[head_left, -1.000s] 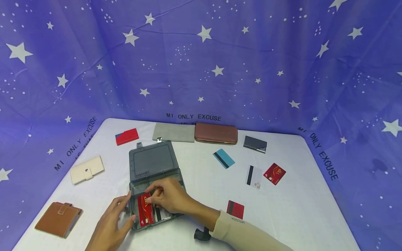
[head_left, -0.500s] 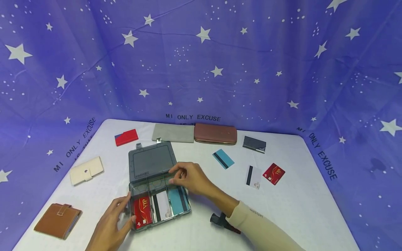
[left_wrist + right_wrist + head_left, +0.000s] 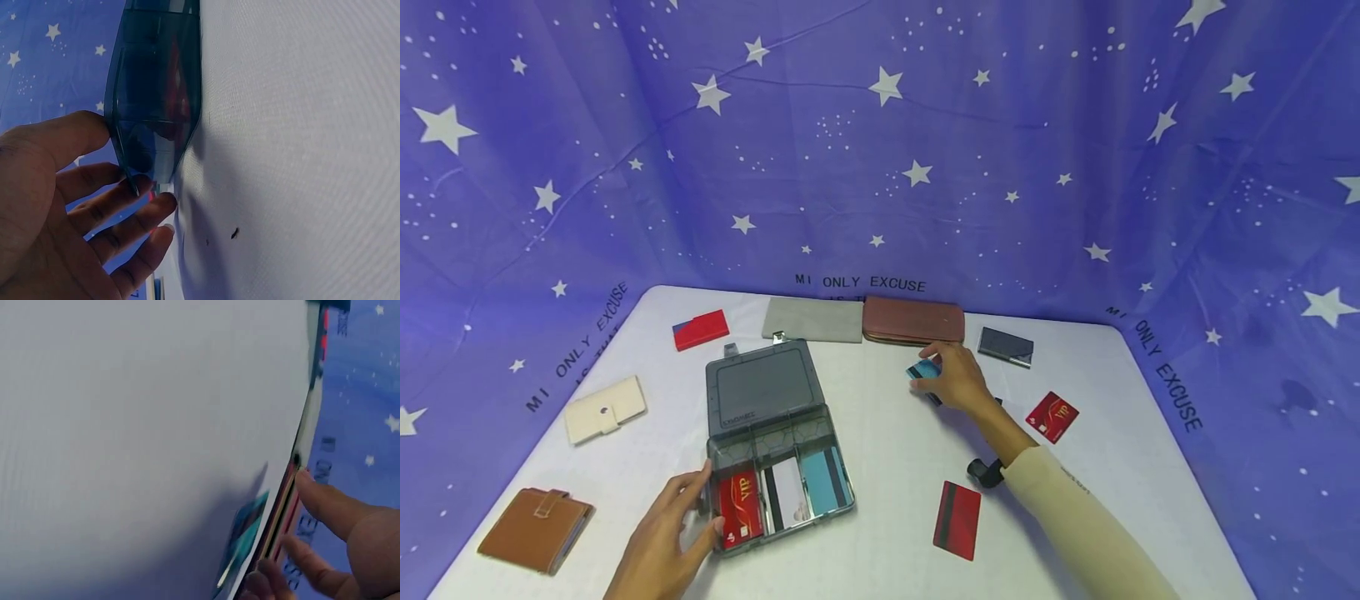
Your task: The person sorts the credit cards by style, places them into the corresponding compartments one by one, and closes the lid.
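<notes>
In the head view, my left hand (image 3: 662, 525) steadies the left side of a grey see-through plastic box (image 3: 765, 387), thumb at the front corner and fingers along the side wall. The left wrist view shows the thumb at the rim and fingertips around the corner of the box (image 3: 156, 69). Its lid stands open, and a red VIP card (image 3: 741, 504), a white striped card (image 3: 788, 493) and a blue striped card (image 3: 824, 482) lie in the front compartments. Over another blue card (image 3: 922, 370) on the table, my right hand (image 3: 955, 375) reaches with thumb and fingers apart.
A red striped card (image 3: 957, 520) and a VIP card (image 3: 1053, 417) lie to the right. Along the back are a grey wallet (image 3: 814, 320), a brown wallet (image 3: 913, 321) and a dark card case (image 3: 1006, 346). Cream (image 3: 606, 410) and tan (image 3: 537, 530) wallets lie left.
My right hand has left the box and moved right and back to the blue card on the table. The left hand stays at the box, and the red striped card is uncovered.
</notes>
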Motion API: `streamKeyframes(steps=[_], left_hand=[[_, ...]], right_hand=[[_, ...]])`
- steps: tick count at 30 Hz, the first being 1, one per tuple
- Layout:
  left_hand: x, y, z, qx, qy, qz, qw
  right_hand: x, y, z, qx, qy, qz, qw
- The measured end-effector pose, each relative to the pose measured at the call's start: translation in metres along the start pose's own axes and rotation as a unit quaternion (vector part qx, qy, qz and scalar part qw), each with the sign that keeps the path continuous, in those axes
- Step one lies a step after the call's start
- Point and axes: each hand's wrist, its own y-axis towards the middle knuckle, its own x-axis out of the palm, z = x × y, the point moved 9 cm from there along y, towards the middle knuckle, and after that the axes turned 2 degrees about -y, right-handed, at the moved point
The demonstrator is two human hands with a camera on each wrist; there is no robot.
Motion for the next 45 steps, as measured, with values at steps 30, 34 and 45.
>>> streamKeyframes(steps=[30,34,45], left_hand=[[0.000,0.001,-0.002,-0.022,0.001,-0.025,0.9994],[0.001,0.001,-0.004,-0.027,0.002,-0.031,0.9991],[0.002,0.002,-0.003,-0.022,0.001,-0.023,0.9995]], right_hand=[[0.027,-0.053,-0.098,-0.186,0.191,-0.105,0.958],[0.045,-0.072,-0.125,-0.192,0.236,-0.164,0.938],[0.084,-0.098,-0.153,-0.222,0.190,-0.185,0.938]])
